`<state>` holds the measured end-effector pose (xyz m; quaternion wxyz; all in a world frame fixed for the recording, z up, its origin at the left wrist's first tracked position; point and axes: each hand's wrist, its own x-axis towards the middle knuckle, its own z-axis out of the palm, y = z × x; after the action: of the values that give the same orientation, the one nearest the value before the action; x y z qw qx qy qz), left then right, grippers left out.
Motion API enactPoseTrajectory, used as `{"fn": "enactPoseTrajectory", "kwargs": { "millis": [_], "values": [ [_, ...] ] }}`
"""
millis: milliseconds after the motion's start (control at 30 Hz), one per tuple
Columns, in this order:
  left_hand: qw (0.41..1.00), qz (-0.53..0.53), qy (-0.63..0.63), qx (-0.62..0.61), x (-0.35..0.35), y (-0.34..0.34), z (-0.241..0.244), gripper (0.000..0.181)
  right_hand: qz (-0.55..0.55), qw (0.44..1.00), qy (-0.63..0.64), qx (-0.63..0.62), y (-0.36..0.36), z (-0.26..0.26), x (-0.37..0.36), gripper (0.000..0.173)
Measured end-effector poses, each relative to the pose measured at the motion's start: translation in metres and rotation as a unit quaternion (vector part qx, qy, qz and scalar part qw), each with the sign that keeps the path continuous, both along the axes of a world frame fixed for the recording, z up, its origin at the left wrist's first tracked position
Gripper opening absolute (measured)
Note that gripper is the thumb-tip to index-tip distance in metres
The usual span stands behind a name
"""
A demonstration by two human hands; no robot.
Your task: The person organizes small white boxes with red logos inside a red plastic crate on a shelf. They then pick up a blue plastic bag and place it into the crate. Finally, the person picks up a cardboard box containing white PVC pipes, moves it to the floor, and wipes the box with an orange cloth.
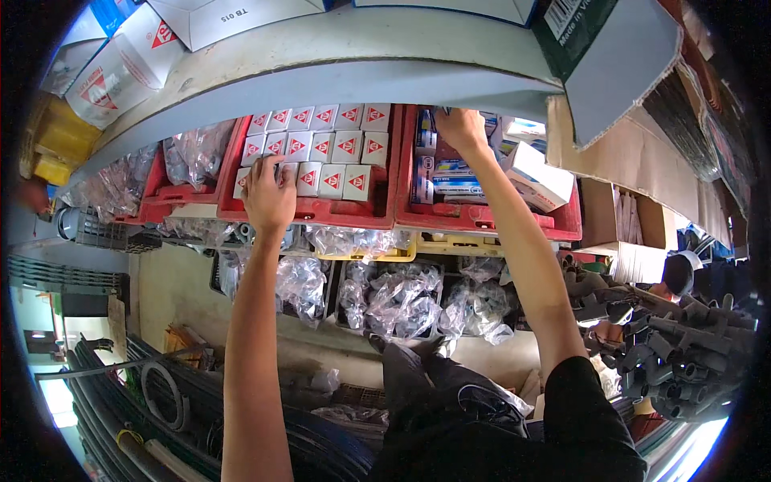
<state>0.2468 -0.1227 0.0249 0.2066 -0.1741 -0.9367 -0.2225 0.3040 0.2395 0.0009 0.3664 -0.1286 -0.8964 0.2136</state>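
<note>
My left hand (271, 190) lies over the front left of a red plastic crate (301, 218) filled with rows of small white boxes (323, 147) bearing red triangles. Its fingers are bent at the boxes; whether one is gripped cannot be told. My right hand (461, 129) reaches into the back of a second red crate (488, 222), with the fingertips partly hidden under the shelf edge. That crate holds several small blue-and-white boxes (423, 178) and a larger white carton (539, 175) tilted at its right side.
A pale shelf board (361, 42) with cartons runs above the crates. Bagged parts (397, 295) sit in bins below. To the right are an open cardboard box (644, 223) and a heap of grey pipe fittings (680, 355). Black pipes (90, 397) lie at lower left.
</note>
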Motion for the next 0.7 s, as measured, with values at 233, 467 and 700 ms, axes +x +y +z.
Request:
{"fn": "enactPoseTrajectory", "kwargs": {
  "millis": [233, 467, 700],
  "values": [
    [1.000, 0.005, 0.009, 0.006, 0.000, 0.000, 0.000, 0.025, -0.074, 0.986, -0.128, 0.078, 0.010, -0.014, -0.044, 0.019],
    [1.000, 0.012, 0.023, -0.006, -0.002, -0.006, -0.005, 0.024, -0.117, 0.970, -0.160, 0.138, -0.001, -0.006, -0.049, 0.021],
    [1.000, -0.004, 0.015, 0.010, -0.002, 0.001, -0.003, 0.024, -0.088, 0.974, -0.178, 0.108, 0.016, -0.001, -0.059, 0.029]
  ]
}}
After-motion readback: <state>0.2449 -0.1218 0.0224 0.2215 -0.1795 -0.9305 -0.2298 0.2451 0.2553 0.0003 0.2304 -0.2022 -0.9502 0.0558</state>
